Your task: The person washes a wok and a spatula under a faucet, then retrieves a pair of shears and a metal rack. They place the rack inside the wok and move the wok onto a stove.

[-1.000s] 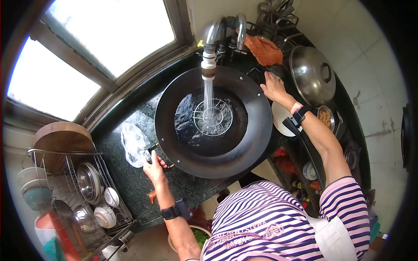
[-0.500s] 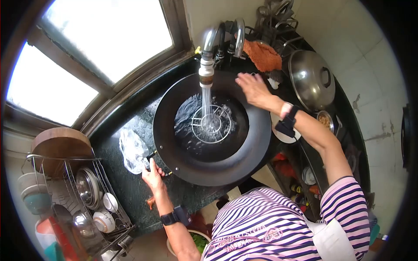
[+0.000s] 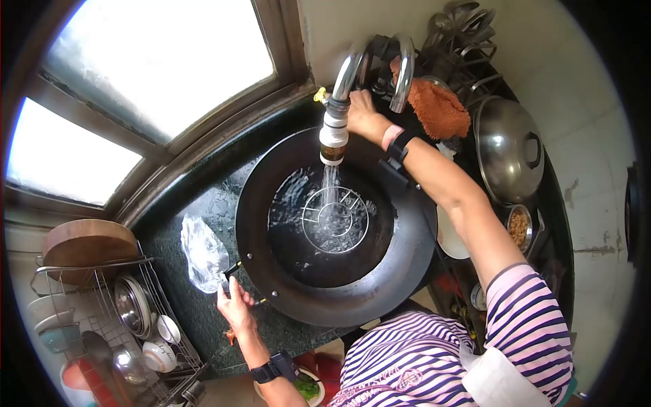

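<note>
A large dark wok (image 3: 339, 308) sits under the faucet (image 3: 346, 74), whose white filter nozzle (image 3: 333, 139) pours water into it. Under the water in the wok lies a round wire rack (image 3: 304, 220). My left hand (image 3: 237, 308) is at the wok's side handle (image 3: 233, 268), with its fingers closed around it as far as I can see. Beside that hand lies a crumpled clear plastic bag (image 3: 203, 252). My right hand (image 3: 366, 117) reaches behind the nozzle toward the faucet's base. Its fingers are mostly hidden there.
On the left stands a wire dish rack (image 3: 102, 268) with bowls, lids and a round wooden board (image 3: 89, 245). To the right are an orange cloth (image 3: 437, 108), a metal lid (image 3: 505, 150), a small bowl of light-brown bits (image 3: 519, 227) and a white plate (image 3: 450, 234). Windows border the back left.
My right hand has moved from above the wok's right rim leftward and back, behind the nozzle. My left hand stays at the handle. The view has shifted a little; water still runs.
</note>
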Demonstrator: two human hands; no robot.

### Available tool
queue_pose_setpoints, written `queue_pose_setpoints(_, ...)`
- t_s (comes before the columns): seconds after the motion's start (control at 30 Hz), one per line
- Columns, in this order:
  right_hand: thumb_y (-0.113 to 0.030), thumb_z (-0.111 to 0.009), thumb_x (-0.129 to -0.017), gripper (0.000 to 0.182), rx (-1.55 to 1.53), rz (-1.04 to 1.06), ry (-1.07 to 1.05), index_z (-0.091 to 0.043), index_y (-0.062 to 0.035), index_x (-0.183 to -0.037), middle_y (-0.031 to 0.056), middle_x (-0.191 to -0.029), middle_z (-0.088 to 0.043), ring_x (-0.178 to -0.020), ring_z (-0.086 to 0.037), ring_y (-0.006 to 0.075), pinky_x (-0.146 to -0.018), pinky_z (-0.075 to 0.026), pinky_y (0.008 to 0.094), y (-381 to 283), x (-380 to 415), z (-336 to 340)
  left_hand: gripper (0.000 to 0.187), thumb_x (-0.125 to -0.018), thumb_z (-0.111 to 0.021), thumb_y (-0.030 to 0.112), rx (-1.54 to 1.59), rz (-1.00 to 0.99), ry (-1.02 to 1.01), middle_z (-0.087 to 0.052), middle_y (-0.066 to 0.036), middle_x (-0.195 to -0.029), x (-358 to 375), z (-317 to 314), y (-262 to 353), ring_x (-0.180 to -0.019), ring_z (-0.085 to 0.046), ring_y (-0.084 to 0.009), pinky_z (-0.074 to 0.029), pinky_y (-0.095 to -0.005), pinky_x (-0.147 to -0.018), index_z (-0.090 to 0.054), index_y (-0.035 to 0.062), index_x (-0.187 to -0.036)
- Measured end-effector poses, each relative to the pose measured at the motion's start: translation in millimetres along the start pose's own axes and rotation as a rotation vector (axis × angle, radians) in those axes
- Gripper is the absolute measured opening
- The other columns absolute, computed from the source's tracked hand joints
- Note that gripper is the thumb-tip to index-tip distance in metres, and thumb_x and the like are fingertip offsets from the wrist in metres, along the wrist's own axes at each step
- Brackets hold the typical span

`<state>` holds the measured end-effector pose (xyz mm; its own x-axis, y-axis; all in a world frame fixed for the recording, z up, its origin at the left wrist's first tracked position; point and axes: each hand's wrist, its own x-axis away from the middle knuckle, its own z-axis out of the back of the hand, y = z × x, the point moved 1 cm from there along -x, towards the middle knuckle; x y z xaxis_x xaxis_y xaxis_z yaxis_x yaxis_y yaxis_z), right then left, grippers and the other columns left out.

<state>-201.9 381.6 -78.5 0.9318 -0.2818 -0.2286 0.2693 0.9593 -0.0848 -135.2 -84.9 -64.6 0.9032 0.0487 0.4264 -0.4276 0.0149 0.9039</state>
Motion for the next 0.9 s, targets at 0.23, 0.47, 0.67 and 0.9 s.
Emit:
queue_pose_setpoints(0.23, -0.02, -0.054, -0.081, 0.048, -0.163, 0.035, 0.009, -0.044, -0.0099, -0.127, 0.0113, -0.101, -0.054, -0.098, -0.05, 0.0279, -0.075, -0.04, 0.0444, -16.1, 94.0, 59.3, 0.018, -0.088, -0.059, 0.021, 0.011, 0.002, -0.011, -0.04, 0.003, -0.059, -1.4, 0.1, -2.9, -0.043, -0.038, -0.0054, -0.031, -0.0202, -0.037, -0.048, 0.0075, -0.091)
queue_pose_setpoints(0.47, -0.015, -0.054, -0.082, 0.036, -0.191, -0.325, 0.115, -0.049, 0.0031, -0.112, 0.0197, -0.104, -0.054, -0.095, -0.051, 0.0356, -0.083, -0.042, 0.0422, 83.7, 195.7, 64.9, 0.032, -0.091, -0.052, 0.035, 0.048, 0.078, -0.046, -0.037, 0.003, -0.055, -4.3, 0.5, 2.2, -0.038, -0.03, -0.0048, -0.025, -0.0203, -0.033, -0.048, 0.0044, -0.084)
queue_pose_setpoints(0.67, -0.028, -0.059, -0.084, 0.025, -1.274, -0.814, -0.008, -0.055, -0.0038, -0.078, -0.0011, -0.058, -0.048, -0.045, -0.041, 0.0057, -0.042, -0.038, 0.0216, 91.1, 187.2, 53.9, 0.031, -0.093, -0.047, 0.035, 0.22, 0.071, -0.063, -0.034, 0.005, -0.051, -8.0, 1.5, -3.8, -0.036, -0.025, -0.0033, -0.018, -0.0196, -0.032, -0.049, 0.0068, -0.082)
queue_pose_setpoints(0.9, -0.026, -0.061, -0.083, 0.028, -1.252, -0.865, 0.071, -0.053, -0.004, -0.068, -0.0002, -0.058, -0.048, -0.044, -0.04, 0.0068, -0.039, -0.034, 0.023, 75.0, 210.2, 67.0, 0.03, -0.094, -0.044, 0.033, 0.232, 0.011, -0.107, -0.033, 0.005, -0.05, 2.9, 20.2, 11.1, -0.035, -0.023, -0.0032, -0.018, -0.0195, -0.031, -0.049, 0.0061, -0.083)
